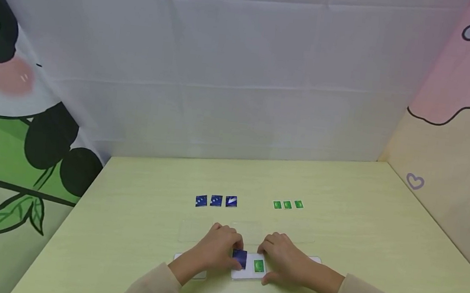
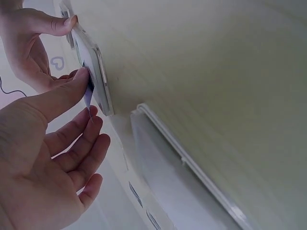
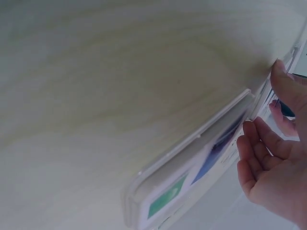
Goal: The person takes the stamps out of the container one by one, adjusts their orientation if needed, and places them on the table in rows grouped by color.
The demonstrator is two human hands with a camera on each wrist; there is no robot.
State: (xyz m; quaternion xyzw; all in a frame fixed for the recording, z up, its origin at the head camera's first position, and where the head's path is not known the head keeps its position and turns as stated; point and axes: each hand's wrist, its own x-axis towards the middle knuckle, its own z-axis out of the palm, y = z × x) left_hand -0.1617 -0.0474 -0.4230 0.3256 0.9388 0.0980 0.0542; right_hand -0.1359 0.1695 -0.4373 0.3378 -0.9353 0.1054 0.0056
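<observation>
My left hand [image 1: 217, 249] pinches a dark blue picture card [image 1: 239, 258] between thumb and fingertips. That card overlaps the left half of a flat white case [image 1: 247, 276] at the front middle of the table. A green picture card [image 1: 258, 266] lies on the case's right half. My right hand [image 1: 285, 260] grips the case's right end, thumb at the near edge and fingers at the far edge. Beside it, in the right wrist view, a second white case [image 3: 195, 162] bears a green card [image 3: 167, 195] and a blue card [image 3: 215, 155].
A third white case [image 2: 168, 177] lies left of the middle one, partly behind my left arm. Clear sheets [image 1: 248, 229] lie just beyond the hands. Farther back are three blue cards [image 1: 216, 201] and three small green cards [image 1: 287, 204] in rows on the pale table [image 1: 149, 180].
</observation>
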